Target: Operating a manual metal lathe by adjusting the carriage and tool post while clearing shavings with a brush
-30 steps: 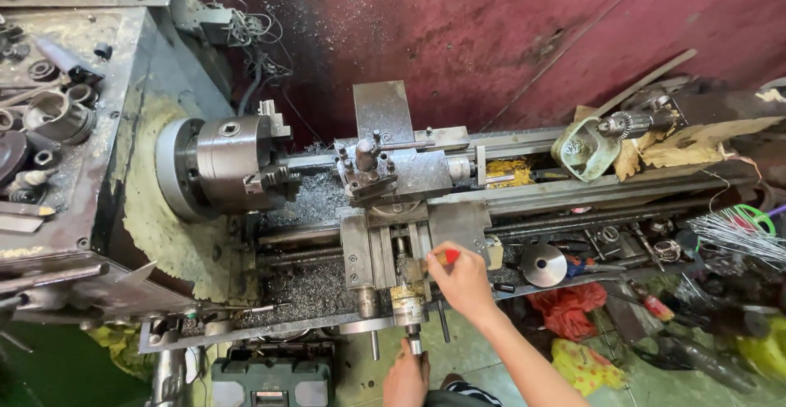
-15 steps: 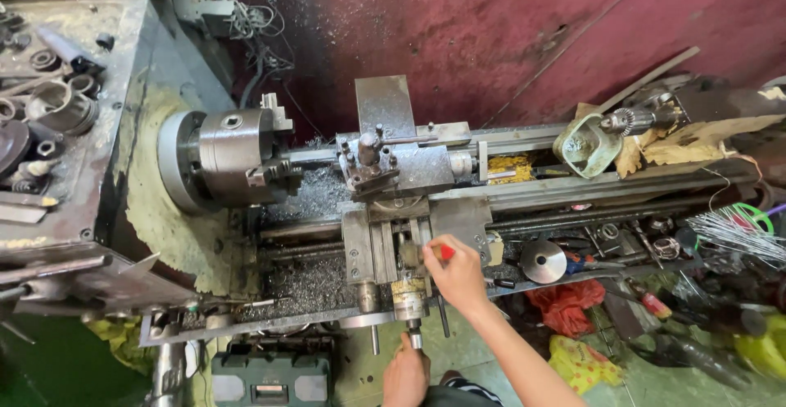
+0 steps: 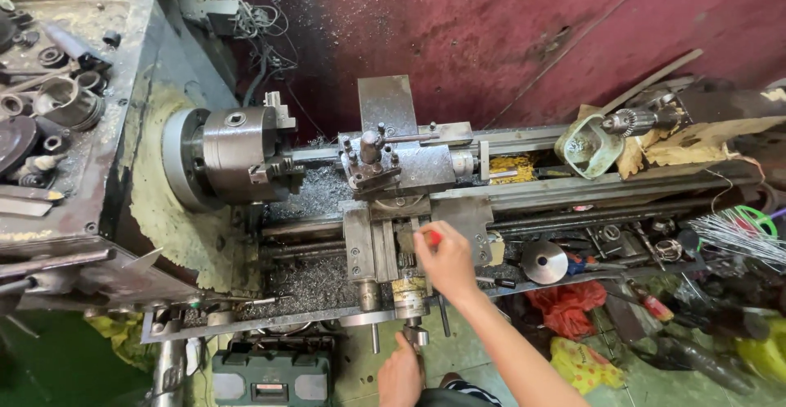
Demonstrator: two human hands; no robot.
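1. The left hand point(image 3: 401, 374) is closed on the crank point(image 3: 416, 335) at the near edge of the lathe.
2. Just beyond, a red-tipped tool point(image 3: 433, 236) is gripped by the right hand point(image 3: 446, 261) over the carriage point(image 3: 385, 243).
3. Further left, chips point(image 3: 307, 280) are scattered in the bed.
4. Farthest, the chuck point(image 3: 237, 155) is seen left of the toolpost point(image 3: 370, 160).

We see the chuck point(image 3: 233, 155) at centre left of the frame, the tool post point(image 3: 370, 160) just to its right on the carriage point(image 3: 409, 235). Our right hand point(image 3: 446, 261) rests on the carriage's lower part; our left hand point(image 3: 400, 374) sits below it at the handwheel point(image 3: 413, 335). The drill chuck point(image 3: 630, 120) lies upper right, and the toolbox point(image 3: 270, 378) sits bottom left of centre.
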